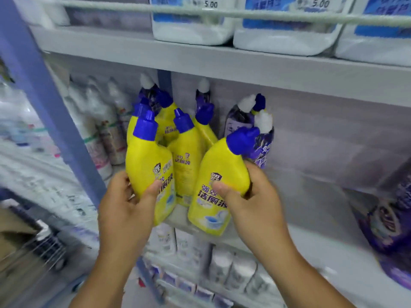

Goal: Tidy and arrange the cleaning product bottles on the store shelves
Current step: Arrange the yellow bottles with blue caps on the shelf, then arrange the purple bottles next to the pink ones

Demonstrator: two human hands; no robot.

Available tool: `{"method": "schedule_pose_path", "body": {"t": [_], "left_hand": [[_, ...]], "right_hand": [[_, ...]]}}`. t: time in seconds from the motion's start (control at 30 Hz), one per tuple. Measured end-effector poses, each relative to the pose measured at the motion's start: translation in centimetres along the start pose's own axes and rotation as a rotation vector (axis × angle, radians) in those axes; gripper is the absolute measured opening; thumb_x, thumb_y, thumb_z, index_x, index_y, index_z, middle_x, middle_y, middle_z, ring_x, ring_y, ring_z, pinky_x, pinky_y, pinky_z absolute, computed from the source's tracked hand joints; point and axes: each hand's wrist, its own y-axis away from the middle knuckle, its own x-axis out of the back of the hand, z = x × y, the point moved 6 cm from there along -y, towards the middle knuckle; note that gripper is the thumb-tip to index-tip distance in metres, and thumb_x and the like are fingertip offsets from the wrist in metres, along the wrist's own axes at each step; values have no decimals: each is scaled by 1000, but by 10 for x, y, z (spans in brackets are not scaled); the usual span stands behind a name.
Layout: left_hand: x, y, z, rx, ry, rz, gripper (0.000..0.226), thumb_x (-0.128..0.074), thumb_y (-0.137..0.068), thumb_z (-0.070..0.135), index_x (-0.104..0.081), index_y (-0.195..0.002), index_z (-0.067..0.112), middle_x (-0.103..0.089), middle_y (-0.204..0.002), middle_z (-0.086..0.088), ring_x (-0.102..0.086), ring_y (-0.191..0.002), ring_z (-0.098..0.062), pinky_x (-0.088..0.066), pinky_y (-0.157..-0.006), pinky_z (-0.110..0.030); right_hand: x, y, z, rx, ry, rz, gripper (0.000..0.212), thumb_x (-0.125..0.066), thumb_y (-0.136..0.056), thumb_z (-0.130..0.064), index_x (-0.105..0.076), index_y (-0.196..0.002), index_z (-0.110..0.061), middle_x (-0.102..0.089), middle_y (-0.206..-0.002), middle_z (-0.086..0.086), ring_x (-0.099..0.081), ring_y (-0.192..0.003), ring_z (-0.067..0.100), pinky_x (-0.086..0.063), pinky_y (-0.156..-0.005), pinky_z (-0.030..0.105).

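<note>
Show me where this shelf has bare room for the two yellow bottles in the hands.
Free: the shelf floor right of the purple bottles, up to the purple pack at far right. Crowded: the yellow cluster at centre and the white bottles to its left.

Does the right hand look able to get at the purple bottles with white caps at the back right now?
Probably not yet. The right hand is already gripping a yellow bottle, and that bottle sits right in front of the purple bottles. It would likely need to set it down first.
</note>
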Motion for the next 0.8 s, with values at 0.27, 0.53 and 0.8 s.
{"method": "schedule_pose_path", "body": {"t": [0.27, 0.53, 0.8], "left_hand": [[-20, -29, -16, -79, -122, -15, 27, -78, -88, 35, -54, -101, 33, -66, -82, 18, -63, -77, 6, -44, -63, -18], [-36, -30, -15, -110, 15, -74, 35, -78, -90, 32, -59, -118, 40, -68, -111, 17, -66, -104, 1, -57, -93, -45], [-89, 55, 56, -505, 261, -250, 45, -67, -91, 27, -54, -132, 16, -52, -139, 10, -53, -134, -22, -47, -108, -44]], "right_hand": [[-50, -31, 27, 93, 170, 69, 55, -78, -85, -25, -57, -136, -23, -64, -132, -8, -59, -122, 10, -47, -101, 20], [-49, -41, 30, 22, 183, 20, 72, -79, -85, -24, -45, -148, -33, -53, -147, -11, -51, -133, 6, -44, -112, 31], [56, 27, -6, 160, 224, 298, 39, -72, -88, -30, -60, -124, -41, -63, -128, -17, -62, -120, 9, -51, -101, 31]]}}
